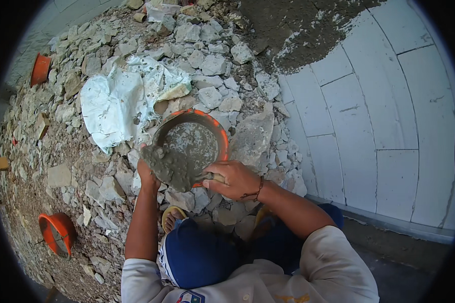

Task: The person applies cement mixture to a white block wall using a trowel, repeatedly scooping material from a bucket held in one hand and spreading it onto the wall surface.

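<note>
The right hand [235,179] is gripping a trowel [216,177], its fingers pressing together around the handle, and a dark cord bracelet [260,188] is circling the wrist. The trowel is pointing left across the near side of an orange-rimmed bucket [222,135], and its blade is disappearing into a thick lump of wet grey mortar [169,165]. The left hand [147,174] is meeting the lump at its left end; the mortar is hiding most of those fingers, so I cannot tell whether they are spreading or pinching something underneath.

The bucket is standing mouth up among broken stones [212,65], with more grey mortar coating its inside. A torn white sack [106,106] is lying over the rubble, just beyond the bucket to the left. Two more orange containers, one higher [40,69] and one lower [68,232], are resting farther left, well apart from each other. On the right, a wall [394,111] of pale blocks is bordering the rubble, and a rough, dark coating [298,35] is covering part of its far end. Below the hands, a yellow sandal [166,218] is resting on the stones beside the person's blue trousers [199,255]
</note>
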### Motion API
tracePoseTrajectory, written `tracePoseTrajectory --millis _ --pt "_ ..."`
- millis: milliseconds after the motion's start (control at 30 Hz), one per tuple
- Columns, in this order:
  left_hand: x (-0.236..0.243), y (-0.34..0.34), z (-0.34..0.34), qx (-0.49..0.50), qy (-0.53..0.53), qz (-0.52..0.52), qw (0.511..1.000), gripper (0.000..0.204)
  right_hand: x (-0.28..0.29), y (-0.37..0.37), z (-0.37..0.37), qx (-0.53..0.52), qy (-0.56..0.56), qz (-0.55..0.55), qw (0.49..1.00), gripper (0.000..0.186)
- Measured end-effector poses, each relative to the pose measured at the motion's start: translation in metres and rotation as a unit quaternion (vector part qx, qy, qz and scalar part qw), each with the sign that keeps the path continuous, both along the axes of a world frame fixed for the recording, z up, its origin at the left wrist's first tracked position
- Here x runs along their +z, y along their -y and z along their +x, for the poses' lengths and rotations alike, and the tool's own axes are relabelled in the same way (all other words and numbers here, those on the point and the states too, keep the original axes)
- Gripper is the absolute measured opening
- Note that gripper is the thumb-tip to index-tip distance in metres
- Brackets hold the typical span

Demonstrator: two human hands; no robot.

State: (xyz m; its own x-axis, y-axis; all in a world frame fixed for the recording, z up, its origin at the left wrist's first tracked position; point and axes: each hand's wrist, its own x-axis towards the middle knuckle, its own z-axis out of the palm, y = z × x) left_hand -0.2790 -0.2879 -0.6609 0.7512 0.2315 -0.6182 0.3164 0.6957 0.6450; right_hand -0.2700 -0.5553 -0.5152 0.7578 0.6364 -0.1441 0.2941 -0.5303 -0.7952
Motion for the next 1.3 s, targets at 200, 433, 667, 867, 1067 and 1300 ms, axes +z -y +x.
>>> tracePoseTrajectory --millis 200,433,667,867,1067,1300 --pt "0.015 0.011 0.007 -0.035 -0.001 0.084 0.996 0.053 -0.024 0.101 0.075 -0.03 -0.543 0.269 0.795 0.028" --pt "0.017 0.014 0.009 -0.012 0.005 0.091 0.996 0.056 0.065 0.246 0.234 -0.419 0.042 0.177 0.889 0.022" --pt "0.02 0.016 0.009 -0.001 0.021 0.079 0.997 0.053 0.085 0.1 0.14 0.042 0.146 -0.374 0.915 0.029" --pt "0.009 0.021 0.011 -0.046 0.048 0.088 0.994 0.055 -0.043 -0.009 0.057 0.129 0.082 -0.457 0.876 0.016" --pt "0.013 0.011 0.003 -0.008 0.02 0.103 0.994 0.055 -0.06 -0.02 -0.002 0.03 0.05 -0.328 0.943 0.018" --pt "-0.003 0.016 0.01 -0.038 0.047 0.049 0.997 0.053 -0.049 0.013 -0.008 -0.08 0.157 -0.236 0.956 0.025"
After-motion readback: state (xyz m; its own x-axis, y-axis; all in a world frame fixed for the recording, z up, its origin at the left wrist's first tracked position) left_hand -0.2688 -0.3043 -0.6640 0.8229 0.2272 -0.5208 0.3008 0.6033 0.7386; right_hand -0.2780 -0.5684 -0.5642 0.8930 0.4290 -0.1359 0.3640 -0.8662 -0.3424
